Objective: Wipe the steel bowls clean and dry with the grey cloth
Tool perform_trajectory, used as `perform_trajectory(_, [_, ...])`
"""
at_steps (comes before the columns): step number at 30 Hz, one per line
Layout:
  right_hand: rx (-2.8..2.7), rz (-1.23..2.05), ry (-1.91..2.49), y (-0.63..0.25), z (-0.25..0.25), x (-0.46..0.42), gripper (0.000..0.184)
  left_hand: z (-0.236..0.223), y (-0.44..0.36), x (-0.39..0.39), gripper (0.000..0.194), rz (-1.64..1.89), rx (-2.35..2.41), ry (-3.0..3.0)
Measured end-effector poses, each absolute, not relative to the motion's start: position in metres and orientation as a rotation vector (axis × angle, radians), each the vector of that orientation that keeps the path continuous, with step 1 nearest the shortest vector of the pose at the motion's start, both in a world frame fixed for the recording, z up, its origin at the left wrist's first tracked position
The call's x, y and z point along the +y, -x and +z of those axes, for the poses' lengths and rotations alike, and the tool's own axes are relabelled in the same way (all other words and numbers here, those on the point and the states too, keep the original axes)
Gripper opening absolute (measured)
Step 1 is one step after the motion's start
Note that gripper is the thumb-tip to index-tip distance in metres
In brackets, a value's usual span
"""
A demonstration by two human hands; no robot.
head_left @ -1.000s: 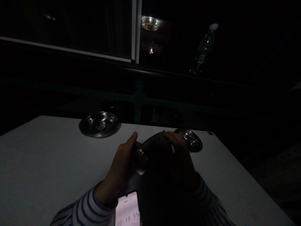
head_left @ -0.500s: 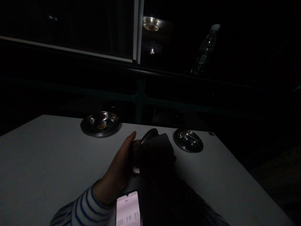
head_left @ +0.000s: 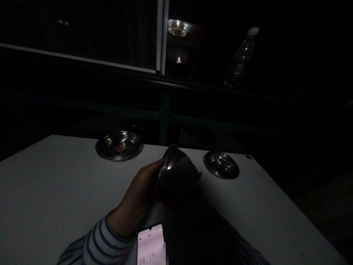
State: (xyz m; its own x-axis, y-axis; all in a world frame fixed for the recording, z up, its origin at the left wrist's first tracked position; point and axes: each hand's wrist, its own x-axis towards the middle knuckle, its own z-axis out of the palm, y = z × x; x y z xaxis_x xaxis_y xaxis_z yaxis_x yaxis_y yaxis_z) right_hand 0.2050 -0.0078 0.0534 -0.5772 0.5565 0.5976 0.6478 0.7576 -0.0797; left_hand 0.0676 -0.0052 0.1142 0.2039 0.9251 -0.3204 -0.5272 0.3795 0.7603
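evidently, the shiny silver, round metal bowl is held tilted over the white, flat-topped table, between the shallow silver metal dish with a yellow sticker and the plain round silver metal plate. the left hand, in its blue-and-white striped sleeve, is closed on the bowl's left side, thumb up by the rim. the right hand is lost in shadow opposite, so i cannot tell its grip; a dark grey, limp-looking piece, perhaps cloth, shows against the bowl there. judging by its thin, polished wall, the bowl should be light, stiff and hard to break, but slick. best hold: the rim, thumb on one face, fingers spread behind.
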Motion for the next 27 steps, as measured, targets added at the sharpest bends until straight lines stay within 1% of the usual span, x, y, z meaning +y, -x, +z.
perform_trajectory(3, [-2.388, -0.267, 0.810, -0.213, 0.061, -0.006, 0.031, 0.112, -0.072, -0.008, 0.024, 1.140, 0.906, -0.679])
perform_trajectory(6, [-2.329, -0.313, 0.846, -0.220, 0.068, 0.000, 0.037, 0.107, -0.076, -0.011, 0.030, 1.164, 0.947, -0.743])
perform_trajectory(11, [-2.142, -0.178, 0.982, -0.233, 0.080, 0.009, 0.030, 0.105, -0.079, -0.016, 0.036, 1.114, 1.048, -0.836])
perform_trajectory(15, [-2.095, -0.097, 1.053, -0.246, 0.087, 0.010, 0.027, 0.109, -0.078, -0.015, 0.034, 1.077, 1.043, -0.842])
perform_trajectory(18, [-2.106, -0.050, 1.023, -0.251, 0.090, 0.009, 0.030, 0.110, -0.075, -0.013, 0.030, 1.041, 0.960, -0.844])
perform_trajectory(22, [-2.148, -0.067, 0.951, -0.251, 0.093, 0.007, 0.038, 0.110, -0.069, -0.009, 0.027, 1.008, 0.865, -0.842])
perform_trajectory(27, [-2.167, -0.103, 0.939, -0.251, 0.095, 0.005, 0.034, 0.108, -0.063, -0.006, 0.025, 0.939, 0.810, -0.882])
